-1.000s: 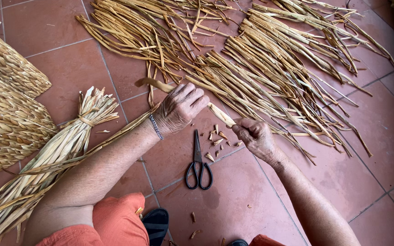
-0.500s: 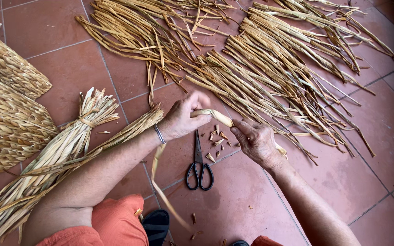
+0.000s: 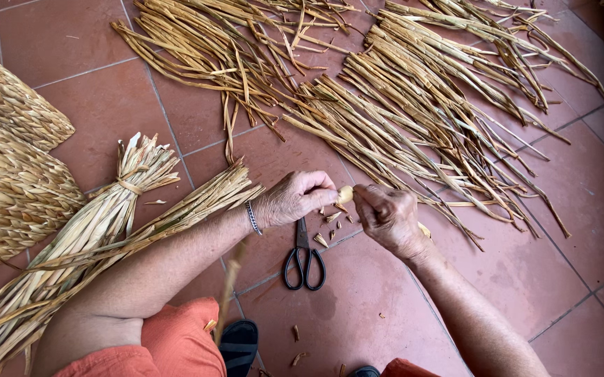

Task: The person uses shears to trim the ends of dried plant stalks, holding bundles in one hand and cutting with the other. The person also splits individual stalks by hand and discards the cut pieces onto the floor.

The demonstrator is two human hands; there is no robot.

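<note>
1. At the centre of the frame, the left hand is closed, its fingertips pinching the end of a pale straw strip.
2. The right hand is curled shut just beside it, gripping the same strip.
3. Black scissors lie on the red tile floor just below the hands.
4. Loose straw stalks spread across the upper frame; a tied bundle lies at left.

Packages: none in view. Labels: none in view. Signs: none in view. Screens: none in view. Nothing shown carries a wrapper, tag, printed panel or display.
</note>
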